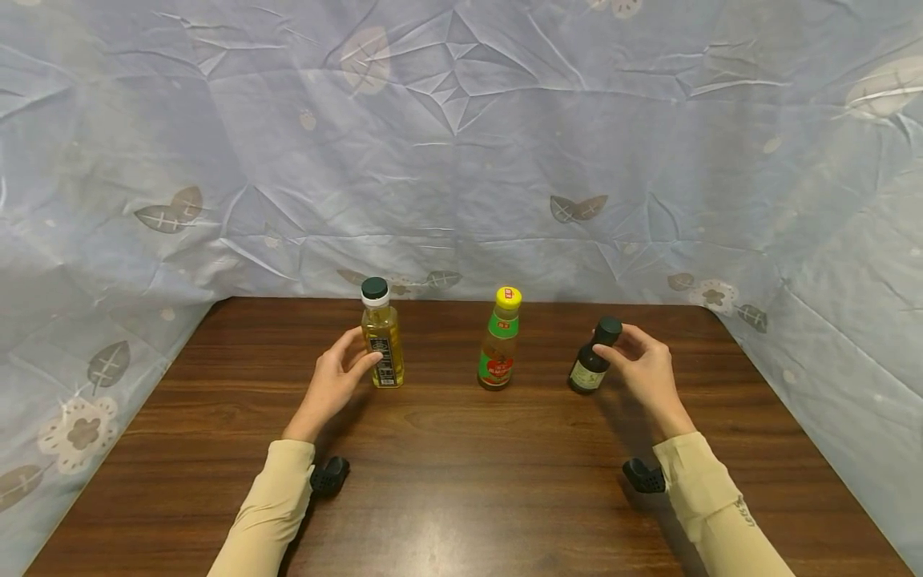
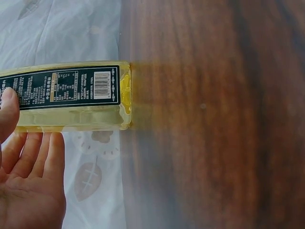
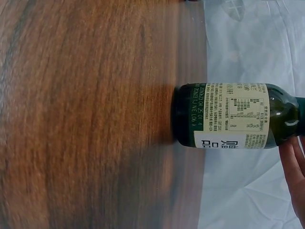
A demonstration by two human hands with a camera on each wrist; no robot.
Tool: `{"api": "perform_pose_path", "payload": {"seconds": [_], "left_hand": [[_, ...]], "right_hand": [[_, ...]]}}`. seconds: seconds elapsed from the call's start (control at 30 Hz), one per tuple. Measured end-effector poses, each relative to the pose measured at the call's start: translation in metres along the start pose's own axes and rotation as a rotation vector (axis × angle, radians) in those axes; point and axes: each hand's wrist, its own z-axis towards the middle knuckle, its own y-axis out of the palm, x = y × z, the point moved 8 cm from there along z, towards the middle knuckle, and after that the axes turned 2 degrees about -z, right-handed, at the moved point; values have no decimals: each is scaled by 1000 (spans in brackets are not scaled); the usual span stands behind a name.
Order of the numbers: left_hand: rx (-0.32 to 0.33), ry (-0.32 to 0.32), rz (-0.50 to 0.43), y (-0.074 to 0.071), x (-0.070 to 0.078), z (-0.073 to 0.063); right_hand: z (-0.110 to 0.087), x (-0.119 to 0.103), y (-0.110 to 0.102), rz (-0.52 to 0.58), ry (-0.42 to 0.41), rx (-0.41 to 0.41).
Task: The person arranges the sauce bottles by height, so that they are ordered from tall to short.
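Note:
In the head view my left hand (image 1: 337, 381) holds a clear bottle of yellow oil (image 1: 382, 336) with a dark green cap. Its thumb (image 2: 8, 112) lies across the black label, and the other fingers are at the bottle's side. My right hand (image 1: 644, 373) grips a small dark green bottle (image 3: 233, 117) by its neck, just below the black cap; this bottle leans slightly in the head view. Between the hands stands a sauce bottle (image 1: 499, 344) with a yellow cap and a green and red label, touched by neither hand.
The brown wooden table (image 1: 447, 457) reaches back to a pale grey-blue curtain (image 1: 461, 176) with leaf prints, which also hangs at both sides. Black wrist devices (image 1: 330, 477) sit at the cuffs of the cream sleeves (image 1: 267, 501).

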Motion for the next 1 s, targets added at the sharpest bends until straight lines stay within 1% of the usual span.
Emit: {"api": "perform_pose_path", "payload": {"seconds": [0.2,0.63,0.83,1.0], "left_hand": [[3,-3,2,1,2,-1],[0,-22,-18,1,1,0],[2,-17,-6,1,2,-2],[1,-29,-2,1,2,-1]], "right_hand": [[-1,4,1,-17,25,-2],[1,7,2,7,24,-33],[2,7,3,15,22,-43],[2,7,3,8,30,-46]]}}
